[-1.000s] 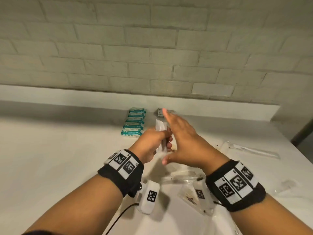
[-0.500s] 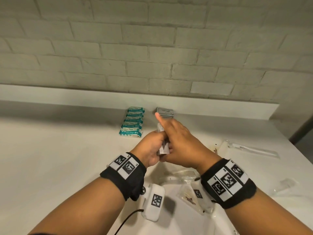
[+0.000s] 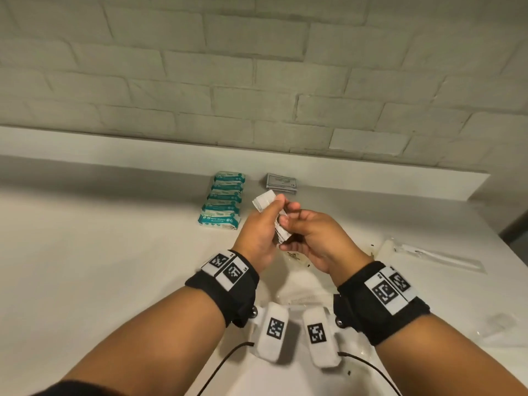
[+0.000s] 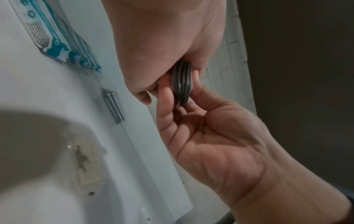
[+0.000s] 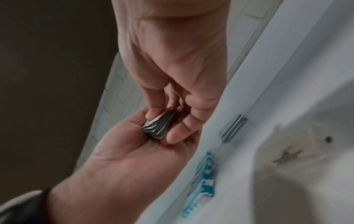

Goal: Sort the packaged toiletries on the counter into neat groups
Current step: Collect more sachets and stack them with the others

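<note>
Both hands meet above the counter (image 3: 85,252): the left hand (image 3: 257,235) clamps a fanned bundle of thin grey sachets (image 4: 182,84), and the right hand (image 3: 311,241) pinches its lower end. The sachets look light, floppy and slick, likely to slide apart, so squeezing across the flat faces seems safest. The grey stack (image 3: 281,182) by the back ledge, beside the teal wipe packs (image 3: 223,205), has open room around it.

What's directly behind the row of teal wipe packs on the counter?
Behind the teal wipe packs only the bare counter and its raised white back ledge show. The grey sachet stack sits to their right, not behind. Nothing covers that strip.
</note>
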Tool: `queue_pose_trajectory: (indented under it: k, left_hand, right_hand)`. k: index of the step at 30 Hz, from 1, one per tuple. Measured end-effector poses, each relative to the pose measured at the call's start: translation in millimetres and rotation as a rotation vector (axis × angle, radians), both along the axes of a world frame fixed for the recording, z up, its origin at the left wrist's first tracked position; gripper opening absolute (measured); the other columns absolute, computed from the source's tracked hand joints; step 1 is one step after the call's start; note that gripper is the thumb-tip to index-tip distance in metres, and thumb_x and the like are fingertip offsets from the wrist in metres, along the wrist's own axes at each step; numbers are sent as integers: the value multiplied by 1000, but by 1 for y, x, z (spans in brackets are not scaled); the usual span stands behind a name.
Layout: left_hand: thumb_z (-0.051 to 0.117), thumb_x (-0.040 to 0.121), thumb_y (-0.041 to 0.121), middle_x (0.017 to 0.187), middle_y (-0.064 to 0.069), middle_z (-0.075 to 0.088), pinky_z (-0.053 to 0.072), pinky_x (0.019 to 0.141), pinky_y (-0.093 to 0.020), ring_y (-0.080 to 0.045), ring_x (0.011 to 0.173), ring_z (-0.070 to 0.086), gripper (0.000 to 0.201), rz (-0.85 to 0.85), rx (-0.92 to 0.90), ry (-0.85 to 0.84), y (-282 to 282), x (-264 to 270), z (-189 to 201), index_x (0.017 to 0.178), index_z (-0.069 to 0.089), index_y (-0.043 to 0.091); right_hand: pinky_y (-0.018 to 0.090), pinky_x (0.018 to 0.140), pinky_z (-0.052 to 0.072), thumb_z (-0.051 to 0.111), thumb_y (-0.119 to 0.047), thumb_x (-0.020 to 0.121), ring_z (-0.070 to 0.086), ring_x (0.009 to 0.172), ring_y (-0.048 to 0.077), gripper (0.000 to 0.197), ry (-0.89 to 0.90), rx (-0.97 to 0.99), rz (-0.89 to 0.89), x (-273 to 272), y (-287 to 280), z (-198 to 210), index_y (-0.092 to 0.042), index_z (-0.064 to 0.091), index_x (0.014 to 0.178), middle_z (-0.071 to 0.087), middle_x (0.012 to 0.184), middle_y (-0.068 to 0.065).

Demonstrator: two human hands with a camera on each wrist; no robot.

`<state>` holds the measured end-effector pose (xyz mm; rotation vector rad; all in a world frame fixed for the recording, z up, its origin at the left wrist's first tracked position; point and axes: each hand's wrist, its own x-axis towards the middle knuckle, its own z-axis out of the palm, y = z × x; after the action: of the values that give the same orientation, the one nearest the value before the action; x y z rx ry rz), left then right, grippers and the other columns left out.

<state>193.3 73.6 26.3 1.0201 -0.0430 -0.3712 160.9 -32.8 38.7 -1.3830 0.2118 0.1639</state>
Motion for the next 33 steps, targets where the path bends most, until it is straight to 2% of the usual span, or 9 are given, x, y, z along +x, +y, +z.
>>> queue_pose_trajectory:
  k: [3, 7, 11, 15, 18, 21, 24, 29, 33]
  left_hand:
    - [62, 90, 26, 94, -9, 66, 52, 77, -32, -19, 84, 64, 13, -30, 114, -30, 2, 18, -15, 96, 69, 16]
    - [69, 85, 22, 133, -4, 54, 43, 102, -35, -19, 118, 54, 55, 27, 555, -170, 10, 67, -24, 135, 47, 14]
    - [71, 83, 24, 139, 1, 50, 46, 97, -31, -18, 122, 51, 59, -214, 1114, -465, 3, 109, -18, 137, 48, 21]
    - [69, 81, 25, 137, 1, 54, 44, 90, -22, -21, 117, 56, 57, -462, 1537, -823, -18, 147, -27, 135, 51, 24]
    - [67, 80, 31, 117, -5, 67, 55, 87, -35, -24, 102, 66, 39, -519, 1771, -868, -28, 169, -41, 117, 64, 21]
    - [66, 83, 27, 106, -9, 69, 55, 82, -34, -29, 98, 67, 25, -521, 1820, -861, -32, 183, -46, 105, 70, 15]
    - [63, 84, 18, 97, -10, 68, 50, 70, -30, -29, 91, 67, 12, -556, 1787, -862, -31, 192, -51, 92, 68, 10]
    - [82, 67, 34, 108, -3, 67, 54, 84, -33, -23, 98, 65, 51, -580, 1611, -772, -25, 199, -52, 110, 65, 12]
    - [78, 72, 36, 95, -7, 66, 42, 67, -26, -26, 91, 65, 33, -599, 1669, -791, -27, 197, -49, 91, 66, 11]
  right_hand:
    - [25, 51, 55, 64, -5, 88, 60, 60, 22, 5, 66, -99, 0, 17, -16, -8, -1, 61, 86, 63, 74, 12]
    - [29, 54, 54, 70, -5, 84, 62, 57, 24, 18, 153, -359, 14, 60, -47, -23, 6, 65, 97, 66, 76, 18]
    - [47, 76, 56, 71, -10, 85, 61, 62, 30, 4, 201, -683, 140, 109, -61, -40, -6, 69, 83, 65, 73, 20]
    - [29, 67, 57, 71, -31, 85, 60, 48, 14, 32, 195, -848, 235, 152, -63, -49, -2, 73, 98, 65, 57, 6]
    - [32, 83, 55, 61, -47, 88, 67, 72, 22, 44, 143, -1114, 332, 174, -61, -50, -8, 74, 102, 73, 85, 17]
    - [31, 87, 50, 58, -48, 89, 67, 91, 23, 40, 48, -1235, 381, 185, -65, -56, -15, 75, 104, 73, 98, 12]
    - [27, 81, 47, 75, -50, 73, 63, 93, 18, 49, 48, -1082, 348, 188, -78, -67, -20, 70, 112, 68, 104, 2]
    - [21, 85, 40, 84, -30, 64, 53, 97, 20, 65, 38, -1252, 405, 192, -89, -81, -24, 57, 124, 45, 118, 5]
    - [20, 86, 36, 82, -30, 68, 51, 104, 23, 67, 28, -1271, 393, 190, -88, -81, -23, 55, 129, 39, 115, 3]
